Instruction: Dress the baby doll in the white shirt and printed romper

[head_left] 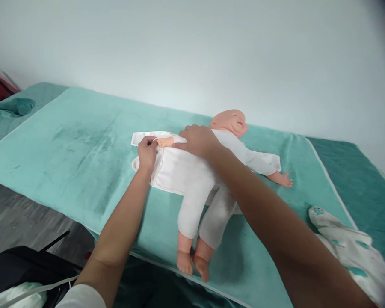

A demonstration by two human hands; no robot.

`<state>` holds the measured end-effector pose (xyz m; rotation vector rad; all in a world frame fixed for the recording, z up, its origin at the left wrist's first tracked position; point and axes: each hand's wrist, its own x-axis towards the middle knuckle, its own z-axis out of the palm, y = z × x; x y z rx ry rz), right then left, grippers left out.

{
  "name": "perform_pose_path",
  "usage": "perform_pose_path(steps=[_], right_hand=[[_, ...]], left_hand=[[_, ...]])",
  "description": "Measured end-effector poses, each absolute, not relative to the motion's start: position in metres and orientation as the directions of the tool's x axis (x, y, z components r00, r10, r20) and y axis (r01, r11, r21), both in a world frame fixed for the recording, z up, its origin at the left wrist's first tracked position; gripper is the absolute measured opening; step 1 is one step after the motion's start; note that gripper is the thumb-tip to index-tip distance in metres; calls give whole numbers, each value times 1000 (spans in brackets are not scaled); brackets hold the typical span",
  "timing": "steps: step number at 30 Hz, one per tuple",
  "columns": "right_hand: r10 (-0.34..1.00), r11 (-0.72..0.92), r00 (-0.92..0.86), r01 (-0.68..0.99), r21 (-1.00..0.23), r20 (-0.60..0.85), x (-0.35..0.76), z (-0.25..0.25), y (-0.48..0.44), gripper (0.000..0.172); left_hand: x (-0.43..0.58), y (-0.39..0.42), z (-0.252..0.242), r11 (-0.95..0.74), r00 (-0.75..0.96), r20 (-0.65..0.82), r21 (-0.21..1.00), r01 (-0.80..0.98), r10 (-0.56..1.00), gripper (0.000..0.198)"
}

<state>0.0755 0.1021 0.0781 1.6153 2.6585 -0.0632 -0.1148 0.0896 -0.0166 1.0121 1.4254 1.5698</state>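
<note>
A baby doll [197, 205] with a white cloth body lies on its back, its head [229, 122] toward the wall and bare feet toward me. Beneath it spreads an open white baby shirt [171, 171]; one sleeve covers the doll's arm on the right side. At the other arm, my left hand [147, 150] is closed in a pinch on the shirt's fabric, right by the doll's small hand [165, 142]. My right hand [199, 140] is closed around that arm's upper part, with the fingertips partly hidden.
A green cover [77, 141] spreads over the bed beside a white wall [167, 55]. Printed white clothing [349, 248] lies crumpled at the lower right. At the lower left, a black object [25, 269] with a pale cable stands by the bed edge.
</note>
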Motion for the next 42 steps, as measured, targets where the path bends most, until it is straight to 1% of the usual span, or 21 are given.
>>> perform_pose_path(steps=[3,5,8,11,14,15,17,19,21,22,24,25,26,27,28,30,32,36,40,42], right_hand=[[888,457,-457,889,-13,-56,75,77,102,50],[892,450,-450,893,1,-55,74,77,102,48],[896,444,-443,895,32,-31,72,74,102,48],[900,435,-436,899,55,8,68,66,103,50],[904,424,-427,903,75,34,61,58,104,57],[903,425,-429,902,75,39,59,57,104,57],[899,432,-434,901,50,57,56,57,102,49],[901,423,-417,906,-29,119,60,62,97,38],[904,390,-340,905,-173,259,74,66,86,32],[899,364,-265,896,-255,349,85,67,79,31],[845,280,-27,874,-398,535,115,64,61,30],[791,203,131,866,-457,598,132,59,51,29],[711,101,309,844,-526,632,149,53,42,30],[658,-1,431,820,-572,617,165,46,33,29],[646,-103,508,797,-595,569,179,38,25,29],[700,-240,579,743,-625,419,197,25,14,32],[733,-299,600,709,-639,322,203,17,9,38],[750,-265,603,651,-712,272,193,14,8,47],[802,-178,574,496,-850,167,189,9,9,57],[825,-126,545,435,-891,149,188,6,8,61]], left_hand=[[-114,88,-16,-82,-403,79,997,8,912,5],[-112,86,-15,-81,-404,110,993,90,908,5],[-109,81,-13,-115,-375,199,965,234,906,5],[-106,78,-13,-181,-304,289,923,339,908,6],[-103,77,-13,-239,-167,335,873,426,927,7],[-102,77,-13,-249,-132,340,857,452,931,8],[-102,76,-12,-248,-108,342,834,493,934,10],[-102,76,-11,-233,-120,338,825,516,933,11],[-102,76,-11,-220,-129,336,816,535,933,11],[-102,77,-11,-218,-128,339,807,549,932,12],[-101,77,-12,-221,-118,350,783,581,929,12],[-101,77,-13,-223,-114,356,771,597,927,12],[-101,78,-13,-226,-110,364,758,611,925,12],[-100,78,-13,-229,-107,373,745,626,922,12],[-100,78,-14,-232,-105,383,731,642,918,12],[-100,77,-14,-237,-98,406,696,678,909,12],[-100,76,-14,-249,-79,429,654,714,900,13],[-99,73,-11,-283,-34,468,589,757,883,21],[-98,72,-10,-287,-20,476,563,775,879,25],[-97,71,-10,-286,-24,477,566,773,879,25]])
